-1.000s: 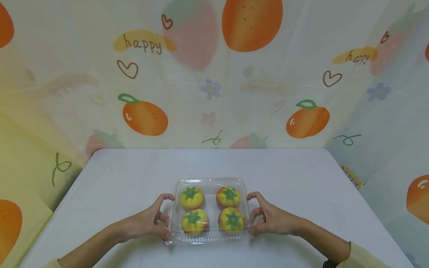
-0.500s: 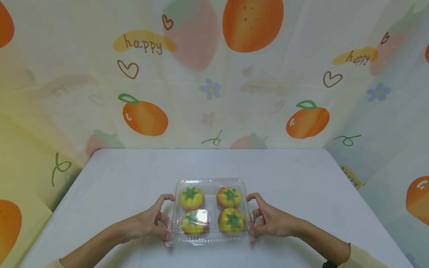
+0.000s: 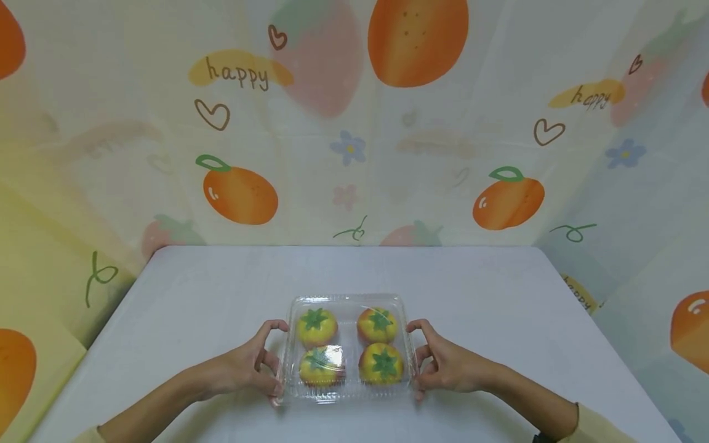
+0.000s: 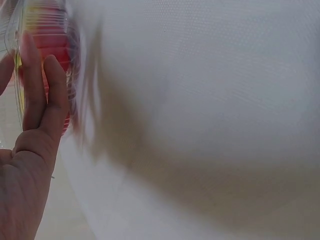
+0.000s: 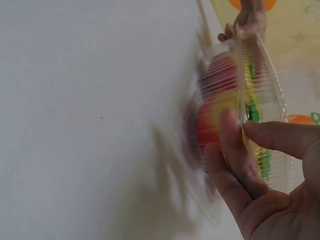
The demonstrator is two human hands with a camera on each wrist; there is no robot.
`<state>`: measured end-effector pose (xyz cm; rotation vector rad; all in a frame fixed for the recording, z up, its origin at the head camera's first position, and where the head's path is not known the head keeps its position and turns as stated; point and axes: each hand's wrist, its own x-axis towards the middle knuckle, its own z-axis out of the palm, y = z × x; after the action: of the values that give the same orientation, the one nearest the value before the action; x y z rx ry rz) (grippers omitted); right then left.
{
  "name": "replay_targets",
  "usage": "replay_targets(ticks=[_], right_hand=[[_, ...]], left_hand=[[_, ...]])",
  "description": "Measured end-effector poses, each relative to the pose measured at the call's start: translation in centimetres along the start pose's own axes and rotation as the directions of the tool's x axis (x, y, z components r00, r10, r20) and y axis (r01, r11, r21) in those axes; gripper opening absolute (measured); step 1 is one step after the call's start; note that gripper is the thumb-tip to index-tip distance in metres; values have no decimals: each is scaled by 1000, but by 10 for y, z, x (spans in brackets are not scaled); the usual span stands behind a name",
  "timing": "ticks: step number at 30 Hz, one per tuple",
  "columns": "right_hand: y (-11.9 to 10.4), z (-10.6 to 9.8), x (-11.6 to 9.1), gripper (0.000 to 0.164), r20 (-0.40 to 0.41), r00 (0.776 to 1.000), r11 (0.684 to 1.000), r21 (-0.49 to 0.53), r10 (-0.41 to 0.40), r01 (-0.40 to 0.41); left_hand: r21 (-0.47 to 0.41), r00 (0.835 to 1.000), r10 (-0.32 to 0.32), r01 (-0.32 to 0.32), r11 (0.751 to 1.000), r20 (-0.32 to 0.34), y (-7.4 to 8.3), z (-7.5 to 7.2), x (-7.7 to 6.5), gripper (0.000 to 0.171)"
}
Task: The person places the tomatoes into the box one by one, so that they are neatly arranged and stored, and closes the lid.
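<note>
A clear plastic clamshell box (image 3: 348,301) with its lid down is at the front middle in the head view, close over the white tabletop. Inside sit several round yellow-and-red fruits (image 3: 382,364) with green star-shaped tops, in two columns. My left hand (image 3: 244,368) grips the box's left edge, thumb near the front corner and index finger farther back. On the opposite edge, my right hand (image 3: 455,364) holds it the same way. Ribbed plastic side walls (image 5: 225,75) show in the right wrist view, with red fruit behind them. Fingers (image 4: 55,95) lie along the wall in the left wrist view.
The white table (image 3: 232,289) reaches back to a hanging cloth (image 3: 388,184) printed with oranges, strawberries and hearts. More of this cloth closes off the left and right sides. The hands cast soft shadows (image 4: 135,135) on the tabletop.
A bright glare has appeared on the lid over the front left fruit. Both hands and the box have stayed almost exactly where they were.
</note>
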<state>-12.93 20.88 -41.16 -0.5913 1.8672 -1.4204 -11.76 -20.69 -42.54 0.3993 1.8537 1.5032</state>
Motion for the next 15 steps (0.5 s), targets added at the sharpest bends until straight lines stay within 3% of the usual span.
replay_targets(ticks=[5, 9, 12, 15], right_hand=[[-3, -8, 0, 75, -10, 1000, 997, -76, 10, -11], [-8, -16, -3, 75, -48, 998, 979, -199, 26, -35], [-15, -25, -4, 75, -107, 994, 951, -306, 20, -52], [-25, -38, -4, 74, -221, 974, 887, -457, -38, -69]], left_hand=[[2, 1000, 25, -25, 1000, 6, 6, -5, 2, 86], [7, 1000, 16, -16, 1000, 22, 15, -12, 2, 80], [75, 999, -34, 35, 997, -13, 26, -21, -1, 79], [194, 996, -38, 53, 980, -83, 39, -35, -1, 76]])
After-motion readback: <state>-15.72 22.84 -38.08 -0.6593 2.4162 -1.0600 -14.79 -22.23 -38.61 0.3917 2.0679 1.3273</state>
